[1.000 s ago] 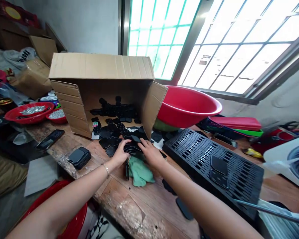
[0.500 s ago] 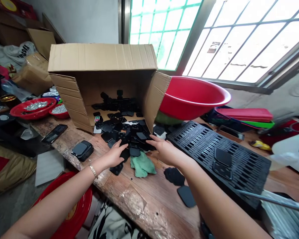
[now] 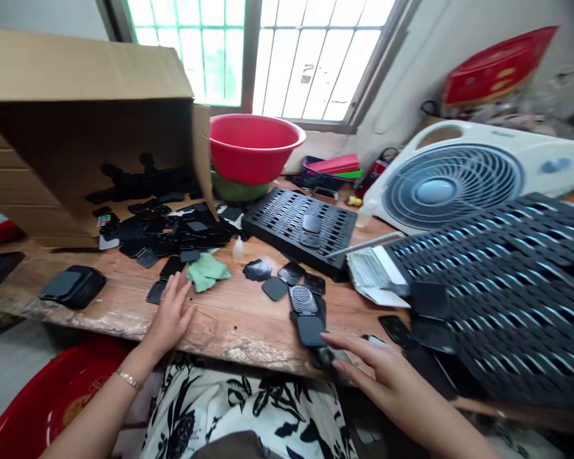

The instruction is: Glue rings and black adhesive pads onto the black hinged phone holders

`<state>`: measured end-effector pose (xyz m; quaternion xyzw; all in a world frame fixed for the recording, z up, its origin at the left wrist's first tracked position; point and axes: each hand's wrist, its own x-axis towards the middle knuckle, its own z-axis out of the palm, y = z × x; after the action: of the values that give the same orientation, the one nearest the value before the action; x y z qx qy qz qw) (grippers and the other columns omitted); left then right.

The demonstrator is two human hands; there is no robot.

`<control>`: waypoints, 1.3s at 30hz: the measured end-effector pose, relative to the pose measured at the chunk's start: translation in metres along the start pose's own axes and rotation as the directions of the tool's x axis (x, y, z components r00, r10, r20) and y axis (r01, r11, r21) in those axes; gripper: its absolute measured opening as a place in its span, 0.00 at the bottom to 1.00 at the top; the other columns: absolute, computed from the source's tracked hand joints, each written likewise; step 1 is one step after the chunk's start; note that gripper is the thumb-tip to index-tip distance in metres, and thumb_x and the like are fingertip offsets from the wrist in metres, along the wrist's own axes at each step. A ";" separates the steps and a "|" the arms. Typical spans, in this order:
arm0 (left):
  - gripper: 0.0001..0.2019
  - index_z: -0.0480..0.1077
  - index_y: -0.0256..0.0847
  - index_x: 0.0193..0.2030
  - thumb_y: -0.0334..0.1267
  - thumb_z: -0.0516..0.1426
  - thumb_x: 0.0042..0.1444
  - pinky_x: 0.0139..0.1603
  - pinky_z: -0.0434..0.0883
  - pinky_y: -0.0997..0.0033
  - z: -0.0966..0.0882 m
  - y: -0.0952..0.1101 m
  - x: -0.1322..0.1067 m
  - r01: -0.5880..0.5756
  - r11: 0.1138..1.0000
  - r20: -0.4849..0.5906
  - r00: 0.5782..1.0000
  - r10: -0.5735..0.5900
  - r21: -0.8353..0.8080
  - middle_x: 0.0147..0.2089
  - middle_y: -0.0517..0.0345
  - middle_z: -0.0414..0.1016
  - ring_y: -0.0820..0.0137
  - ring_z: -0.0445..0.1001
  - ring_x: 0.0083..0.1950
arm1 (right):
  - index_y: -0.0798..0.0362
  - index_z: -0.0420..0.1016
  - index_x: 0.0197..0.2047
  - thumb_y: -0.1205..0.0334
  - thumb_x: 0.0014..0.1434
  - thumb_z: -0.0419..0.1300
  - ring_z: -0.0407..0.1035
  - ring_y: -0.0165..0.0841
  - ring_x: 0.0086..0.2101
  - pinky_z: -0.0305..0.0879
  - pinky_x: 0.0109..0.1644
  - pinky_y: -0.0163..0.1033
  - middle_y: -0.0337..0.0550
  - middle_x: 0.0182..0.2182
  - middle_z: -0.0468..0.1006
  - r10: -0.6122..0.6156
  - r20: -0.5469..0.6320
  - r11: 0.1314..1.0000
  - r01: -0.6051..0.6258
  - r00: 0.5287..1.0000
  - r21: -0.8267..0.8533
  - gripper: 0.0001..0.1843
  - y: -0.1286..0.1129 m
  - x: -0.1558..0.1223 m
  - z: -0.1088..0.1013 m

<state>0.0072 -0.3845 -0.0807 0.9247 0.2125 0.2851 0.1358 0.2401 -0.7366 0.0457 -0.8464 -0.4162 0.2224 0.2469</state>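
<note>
My left hand rests on the wooden table with fingers spread and nothing in them. Just beyond its fingertips lie a green cloth and small dark square pieces. Near the front edge, my right hand has its fingers stretched out and apart. Its index fingertip is at a dark rounded-square piece; whether it touches is unclear. Behind that piece sits one with a pale ringed face. A heap of black pieces spills from a cardboard box lying on its side.
A black slotted rack stands mid-table, and a larger one fills the right. Behind are a red basin and a white fan. A stack of dark pieces sits left; a small bottle stands near the cloth.
The view has swung right, bringing the fan and larger rack into sight. My right hand has left the heap for the front right; my left hand has drawn back toward the table's edge.
</note>
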 end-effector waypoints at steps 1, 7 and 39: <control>0.25 0.59 0.40 0.67 0.41 0.53 0.64 0.69 0.55 0.40 0.001 -0.002 0.000 -0.003 1.000 -0.016 1.000 0.003 0.013 0.75 0.37 0.45 0.47 0.45 0.75 | 0.46 0.78 0.55 0.49 0.60 0.54 0.74 0.46 0.51 0.68 0.57 0.49 0.49 0.51 0.80 0.023 -0.018 1.000 -0.023 1.000 0.009 0.24 0.010 -0.005 0.002; 0.24 0.62 0.40 0.64 0.46 0.54 0.64 0.68 0.58 0.39 -0.003 -0.005 -0.001 -0.027 0.996 -0.022 0.999 0.029 0.082 0.73 0.38 0.51 0.46 0.50 0.74 | 0.52 0.73 0.54 0.46 0.60 0.54 0.75 0.45 0.45 0.70 0.49 0.47 0.53 0.47 0.80 0.212 -0.137 0.977 -0.205 0.968 0.062 0.25 0.049 0.003 0.023; 0.26 0.59 0.46 0.67 0.37 0.56 0.62 0.70 0.58 0.44 -0.014 0.009 0.003 0.158 0.981 0.026 0.987 -0.156 -0.115 0.74 0.46 0.52 0.51 0.50 0.74 | 0.52 0.70 0.41 0.33 0.42 0.64 0.78 0.52 0.39 0.71 0.39 0.48 0.54 0.36 0.83 0.509 -0.124 0.861 -0.501 0.852 0.090 0.34 0.059 0.099 0.059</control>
<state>0.0043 -0.3891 -0.0641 0.8979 0.2667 0.2777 0.2135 0.2963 -0.6734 -0.0531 -0.9326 -0.1543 0.2292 0.2320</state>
